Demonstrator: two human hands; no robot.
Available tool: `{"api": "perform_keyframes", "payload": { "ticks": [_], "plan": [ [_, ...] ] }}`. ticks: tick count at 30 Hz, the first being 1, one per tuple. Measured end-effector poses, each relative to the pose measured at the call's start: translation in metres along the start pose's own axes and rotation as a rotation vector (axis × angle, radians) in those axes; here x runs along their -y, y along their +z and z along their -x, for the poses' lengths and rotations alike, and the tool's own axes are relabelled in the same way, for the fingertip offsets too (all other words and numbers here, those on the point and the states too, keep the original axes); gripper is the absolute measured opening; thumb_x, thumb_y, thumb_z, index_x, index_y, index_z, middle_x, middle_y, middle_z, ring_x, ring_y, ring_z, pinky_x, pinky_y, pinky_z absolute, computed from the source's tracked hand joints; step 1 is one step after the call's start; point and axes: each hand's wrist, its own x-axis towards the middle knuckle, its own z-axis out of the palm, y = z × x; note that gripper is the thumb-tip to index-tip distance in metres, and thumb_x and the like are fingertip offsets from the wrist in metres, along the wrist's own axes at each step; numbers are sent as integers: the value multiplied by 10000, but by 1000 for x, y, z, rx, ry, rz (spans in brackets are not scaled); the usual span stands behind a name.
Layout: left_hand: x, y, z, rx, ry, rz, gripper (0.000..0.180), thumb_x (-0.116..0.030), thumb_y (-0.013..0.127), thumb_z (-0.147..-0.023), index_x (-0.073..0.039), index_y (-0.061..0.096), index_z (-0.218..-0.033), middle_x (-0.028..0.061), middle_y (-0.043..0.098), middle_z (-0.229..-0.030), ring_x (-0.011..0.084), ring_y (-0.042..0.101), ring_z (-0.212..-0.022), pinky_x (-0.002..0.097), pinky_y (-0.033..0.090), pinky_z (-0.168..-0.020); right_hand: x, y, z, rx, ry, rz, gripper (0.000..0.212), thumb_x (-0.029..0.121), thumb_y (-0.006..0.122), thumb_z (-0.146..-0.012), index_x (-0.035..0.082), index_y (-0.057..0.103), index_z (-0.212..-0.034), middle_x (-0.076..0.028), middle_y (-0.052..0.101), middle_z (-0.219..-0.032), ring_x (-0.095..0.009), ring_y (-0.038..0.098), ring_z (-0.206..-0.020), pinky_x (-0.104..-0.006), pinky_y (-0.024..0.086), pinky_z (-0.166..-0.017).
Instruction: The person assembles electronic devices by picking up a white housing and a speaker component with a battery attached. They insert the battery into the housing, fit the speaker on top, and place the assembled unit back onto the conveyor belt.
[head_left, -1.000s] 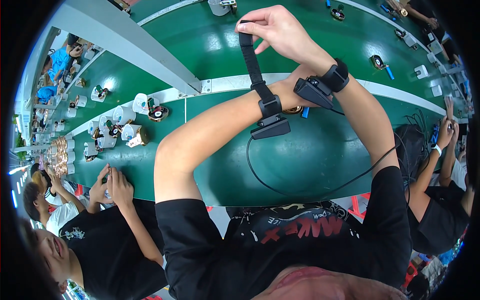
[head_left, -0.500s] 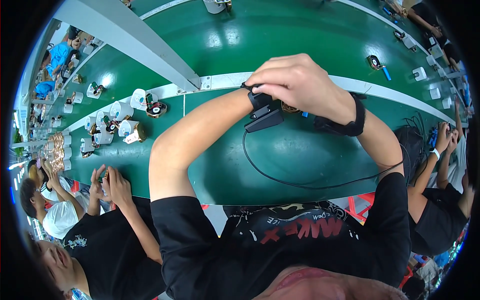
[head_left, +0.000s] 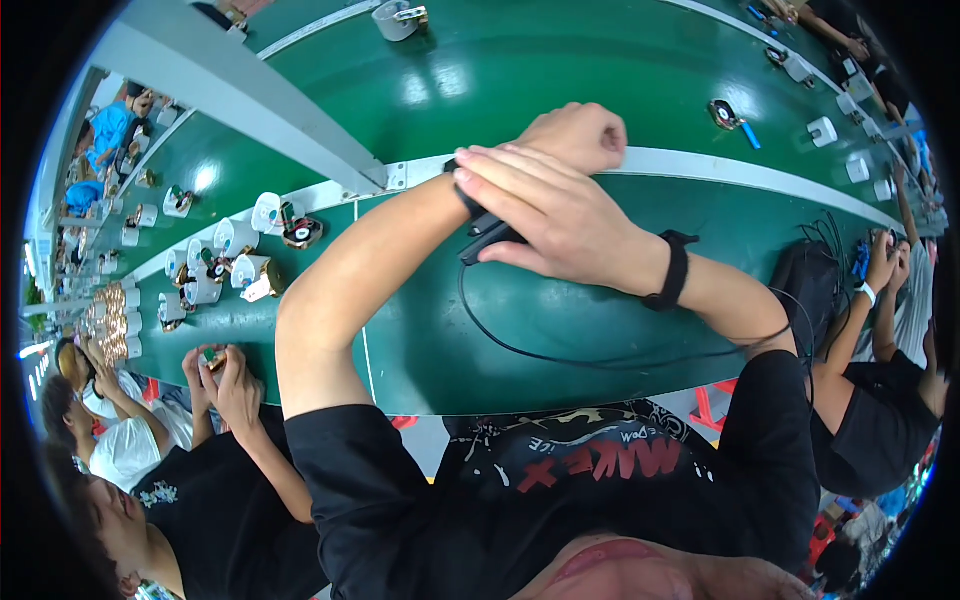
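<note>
Centre: right hand [head_left: 560, 215] open, laid across black wrist strap [head_left: 467, 202]; upper centre, left hand [head_left: 578, 136] curled in loose fist

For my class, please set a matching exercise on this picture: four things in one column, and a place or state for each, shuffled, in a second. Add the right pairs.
Column one
1. The person's right hand
2. The person's left hand
3. The thin black cable
4. The white wristband

Column two
A. Curled into a loose fist
B. On a co-worker at the right
C. Laid over the black device at the other wrist
D. Curving above the green tabletop

Right pairs: 1-C, 2-A, 3-D, 4-B
</note>
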Motion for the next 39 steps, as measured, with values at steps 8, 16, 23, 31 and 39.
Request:
{"api": "perform_keyframes", "payload": {
  "ticks": [8, 16, 23, 31, 39],
  "plan": [
    [35, -37, 3, -314, 34, 470, 150, -138, 647, -851, -15, 695, -922, 60, 704, -836, 147, 648, -756, 294, 523, -711, -2, -3, 7, -55, 43, -89, 649, 253, 762, -766, 58, 521, -1336, -153, 507, -1378, -304, 486, -1286, -423, 425, -1049],
    [21, -58, 8, -776, 105, 1230, 70, -78, 613, -879, -48, 655, -928, 33, 666, -835, 113, 594, -698, 248, 453, -641, -21, 14, 19, -283, 892, -1292, 422, 165, 694, -877, 44, 556, -1258, -113, 590, -1232, -185, 564, -1146, -350, 460, -967],
    [11, -57, 9, -1343, 168, 129, 44, -50, 629, -824, -32, 634, -863, 49, 632, -832, 152, 585, -666, 291, 454, -610, -3, 27, 20, -61, 851, -963, 395, 125, 743, -845, -3, 573, -1177, -64, 650, -1068, -77, 597, -939, -257, 504, -760],
    [-19, -51, 16, -1321, 425, -295, 86, -10, 655, -764, -9, 621, -843, 94, 612, -831, 198, 564, -632, 307, 467, -601, -14, 29, 24, -90, 883, -1281, 382, 101, 774, -809, -19, 597, -1125, -45, 664, -937, -65, 605, -860, -232, 500, -738],
    [-31, -51, 27, -1195, 402, 599, 27, -28, 554, -898, -38, 579, -900, 59, 556, -835, 179, 536, -702, 298, 454, -629, 0, 26, 20, -113, 807, -1288, 331, 93, 788, -791, -12, 628, -1062, -37, 662, -881, -76, 610, -848, -241, 498, -735]
  ]
}}
